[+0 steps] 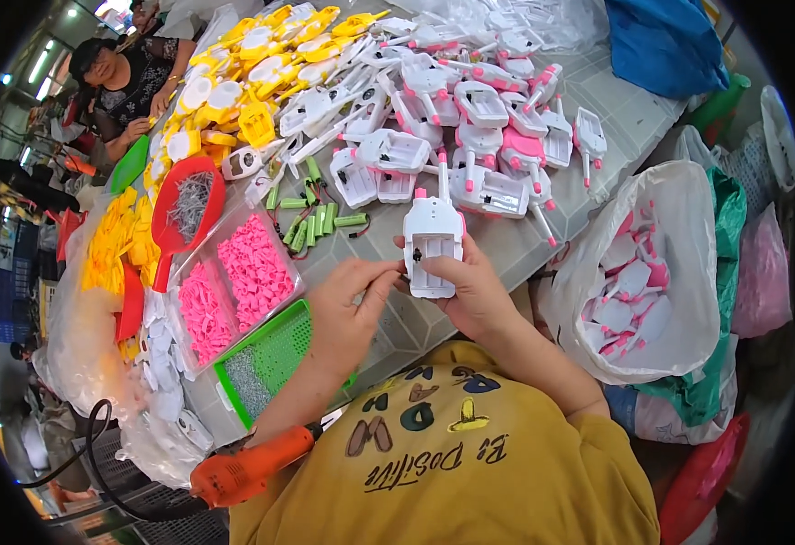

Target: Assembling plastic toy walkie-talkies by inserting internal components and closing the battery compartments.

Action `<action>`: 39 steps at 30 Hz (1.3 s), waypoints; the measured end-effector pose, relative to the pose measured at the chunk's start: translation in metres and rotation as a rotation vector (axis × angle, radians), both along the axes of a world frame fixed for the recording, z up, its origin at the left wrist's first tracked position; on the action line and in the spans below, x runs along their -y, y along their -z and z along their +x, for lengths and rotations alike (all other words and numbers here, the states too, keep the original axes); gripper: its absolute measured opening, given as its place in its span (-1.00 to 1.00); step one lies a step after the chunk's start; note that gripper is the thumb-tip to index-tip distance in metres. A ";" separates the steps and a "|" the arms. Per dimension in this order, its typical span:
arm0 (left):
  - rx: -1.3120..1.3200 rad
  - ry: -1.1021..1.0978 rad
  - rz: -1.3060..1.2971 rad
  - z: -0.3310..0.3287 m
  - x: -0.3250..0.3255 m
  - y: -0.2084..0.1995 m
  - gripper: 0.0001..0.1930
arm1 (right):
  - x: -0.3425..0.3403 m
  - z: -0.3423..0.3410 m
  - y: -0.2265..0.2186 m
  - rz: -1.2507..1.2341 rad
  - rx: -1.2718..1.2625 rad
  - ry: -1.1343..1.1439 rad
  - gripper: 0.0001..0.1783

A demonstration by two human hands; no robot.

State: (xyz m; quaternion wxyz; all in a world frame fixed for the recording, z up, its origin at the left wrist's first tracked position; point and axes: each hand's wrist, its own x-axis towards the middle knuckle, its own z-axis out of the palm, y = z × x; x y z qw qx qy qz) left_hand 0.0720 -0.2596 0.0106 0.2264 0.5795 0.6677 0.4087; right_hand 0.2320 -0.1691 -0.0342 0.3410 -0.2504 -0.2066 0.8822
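My right hand [486, 292] grips a white toy walkie-talkie housing [433, 224] with a pink button and an antenna, its open battery compartment facing up. The thumb lies across the compartment and the other fingers go behind the housing. At its left edge, my left hand [358, 292] is closed in a pinch; what the fingertips hold, if anything, is too small to make out. Below the left forearm, an orange power screwdriver [248, 465] with a black cord lies against my shirt. Just beyond the hands are green battery cells [318, 225] with thin wires.
White-and-pink housings [484, 104] and yellow ones [270, 68] are heaped across the table. Left stand a divided box of pink parts [234, 329], a green tray [275, 350] and a red scoop of screws [158, 227]. A white bag [572, 291] of parts is right; another person [125, 91] sits far left.
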 end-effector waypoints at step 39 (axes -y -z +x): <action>-0.015 -0.165 0.150 0.004 0.000 0.023 -0.89 | 0.021 -0.016 0.015 0.147 0.084 0.196 -0.41</action>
